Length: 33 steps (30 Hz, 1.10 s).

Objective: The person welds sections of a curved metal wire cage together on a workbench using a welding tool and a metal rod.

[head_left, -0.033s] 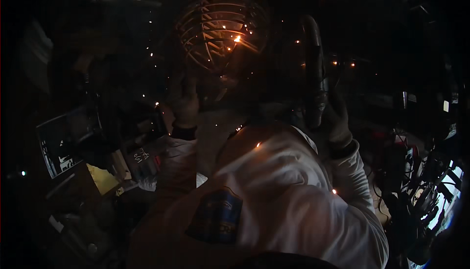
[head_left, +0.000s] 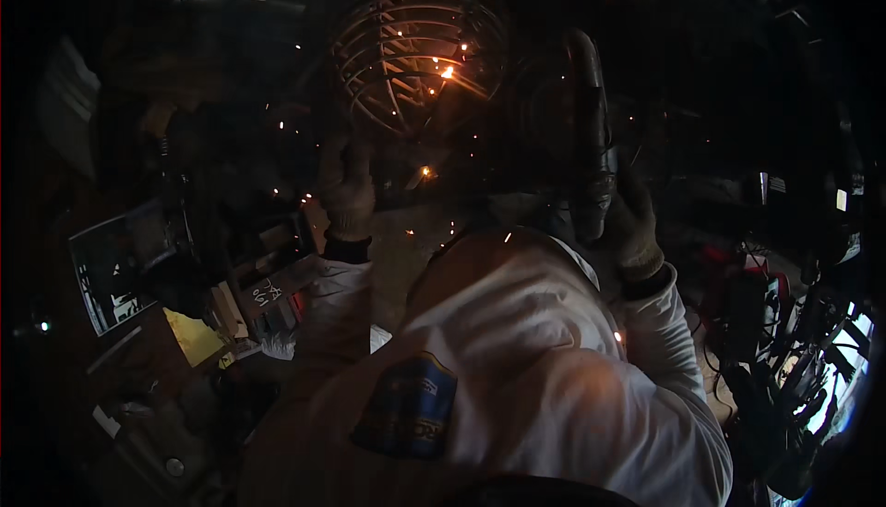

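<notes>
My left hand (head_left: pixel 349 201), in a light knitted-looking glove with a dark cuff, reaches up into shadow. It is below and left of a rounded cage of curved metal bars (head_left: pixel 380 38). Its fingertips fade into the dark, so what they hold or touch is hidden. My right hand (head_left: pixel 639 228), gloved the same way, is beside the lower end of a dark bent tube (head_left: pixel 591 115). Shadow hides whether its fingers close round the tube. Orange glow (head_left: pixel 448 72) and sparks show inside the cage.
Loose sparks fly between my arms and over my white sleeves. On the left are a framed panel (head_left: pixel 118 267), a yellow sheet (head_left: pixel 194 336) and boxes with chalk-like marks (head_left: pixel 268 297). Dark tangled gear (head_left: pixel 784 359) and cables stand at the right against bright light. Much of the far area is black.
The sparks have shifted, with one bright spark now below the cage. My hands and the bent tube look almost unmoved.
</notes>
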Motion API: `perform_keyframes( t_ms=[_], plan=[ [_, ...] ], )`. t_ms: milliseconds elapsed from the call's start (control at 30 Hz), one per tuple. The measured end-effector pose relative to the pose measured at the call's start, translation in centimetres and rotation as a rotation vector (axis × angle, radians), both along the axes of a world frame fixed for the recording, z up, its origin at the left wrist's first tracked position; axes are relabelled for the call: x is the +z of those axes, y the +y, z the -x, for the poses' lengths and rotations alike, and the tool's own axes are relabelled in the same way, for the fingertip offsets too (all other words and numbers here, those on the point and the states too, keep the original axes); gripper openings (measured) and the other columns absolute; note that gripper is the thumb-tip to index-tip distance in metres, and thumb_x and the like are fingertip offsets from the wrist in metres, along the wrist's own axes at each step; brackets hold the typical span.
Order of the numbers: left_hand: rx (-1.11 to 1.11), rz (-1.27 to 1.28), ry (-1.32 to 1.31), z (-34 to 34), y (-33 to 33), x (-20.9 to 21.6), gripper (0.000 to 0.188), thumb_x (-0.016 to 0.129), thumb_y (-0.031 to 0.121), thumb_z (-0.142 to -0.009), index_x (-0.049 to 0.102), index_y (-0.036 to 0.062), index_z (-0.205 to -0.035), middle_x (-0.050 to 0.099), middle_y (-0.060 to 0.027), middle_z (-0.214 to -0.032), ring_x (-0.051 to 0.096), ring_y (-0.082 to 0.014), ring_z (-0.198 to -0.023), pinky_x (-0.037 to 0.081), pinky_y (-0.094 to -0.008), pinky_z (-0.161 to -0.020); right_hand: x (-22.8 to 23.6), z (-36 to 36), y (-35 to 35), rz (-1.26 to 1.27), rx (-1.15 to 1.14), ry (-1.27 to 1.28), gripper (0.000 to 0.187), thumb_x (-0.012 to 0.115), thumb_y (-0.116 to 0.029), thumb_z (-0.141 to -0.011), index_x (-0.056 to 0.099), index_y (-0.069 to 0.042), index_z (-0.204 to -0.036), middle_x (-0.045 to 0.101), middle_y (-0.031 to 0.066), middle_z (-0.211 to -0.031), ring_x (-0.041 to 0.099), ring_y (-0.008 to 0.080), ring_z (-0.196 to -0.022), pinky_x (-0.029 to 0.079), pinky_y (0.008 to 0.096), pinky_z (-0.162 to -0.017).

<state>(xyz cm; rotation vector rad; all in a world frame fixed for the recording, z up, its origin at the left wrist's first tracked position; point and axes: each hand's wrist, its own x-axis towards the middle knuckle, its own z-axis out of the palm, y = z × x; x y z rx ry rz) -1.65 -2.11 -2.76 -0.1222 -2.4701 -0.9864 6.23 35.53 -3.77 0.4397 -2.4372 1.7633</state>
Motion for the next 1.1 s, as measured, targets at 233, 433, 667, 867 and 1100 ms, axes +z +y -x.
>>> perform_keyframes(
  t_ms=[233,433,667,867,1100],
  plan=[
    [0.092,-0.054,-0.206,0.4,-1.1,-0.5,0.021,0.069,0.012,-0.09,0.067,0.002,-0.108,0.07,-0.0118,-0.099,0.066,-0.0209,-0.088,0.052,-0.0318,-0.076,2.3,0.5,-0.6,0.82,0.059,-0.611,0.059,0.059,-0.024,-0.1,0.035,0.005,-0.146,0.062,0.0123,-0.125,0.061,0.0168,-0.111,0.05,0.0315,-0.094],
    [0.069,-0.095,-0.114,0.1,-2.1,-2.1,0.026,0.073,0.012,-0.088,0.066,-0.0008,-0.11,0.069,-0.0137,-0.106,0.066,-0.0227,-0.091,0.052,-0.0333,-0.082,2.4,0.4,-1.1,0.717,-0.012,-0.554,0.059,0.062,-0.024,-0.098,0.038,0.002,-0.146,0.061,0.0094,-0.126,0.06,0.0159,-0.108,0.049,0.0322,-0.094],
    [0.048,-0.172,-0.07,0.1,-2.5,-3.0,0.025,0.073,0.01,-0.088,0.066,-0.0014,-0.109,0.069,-0.0127,-0.105,0.065,-0.0227,-0.093,0.052,-0.0338,-0.085,1.8,0.3,-0.7,0.633,0.015,-0.539,0.057,0.06,-0.024,-0.099,0.04,0.006,-0.144,0.06,0.014,-0.129,0.058,0.0176,-0.114,0.046,0.0329,-0.099],
    [0.052,-0.026,-0.164,-0.3,-1.4,-0.8,0.032,0.07,0.013,-0.09,0.061,-0.0004,-0.118,0.066,-0.0124,-0.115,0.064,-0.0228,-0.099,0.051,-0.0328,-0.088,2.0,0.5,-0.9,0.624,0.024,-0.557,0.057,0.06,-0.026,-0.099,0.042,0.006,-0.143,0.061,0.0138,-0.128,0.059,0.018,-0.113,0.046,0.0331,-0.099],
    [-0.019,-0.404,-0.2,0.3,-1.6,-1.9,0.029,0.064,0.003,-0.091,0.057,0.0013,-0.119,0.063,-0.0096,-0.108,0.061,-0.0144,-0.088,0.052,-0.0255,-0.079,2.4,1.4,-1.8,0.949,0.163,-0.557,0.057,0.06,-0.029,-0.098,0.039,0.004,-0.141,0.06,0.0098,-0.117,0.057,0.0137,-0.104,0.048,0.0295,-0.09]
  ],
)
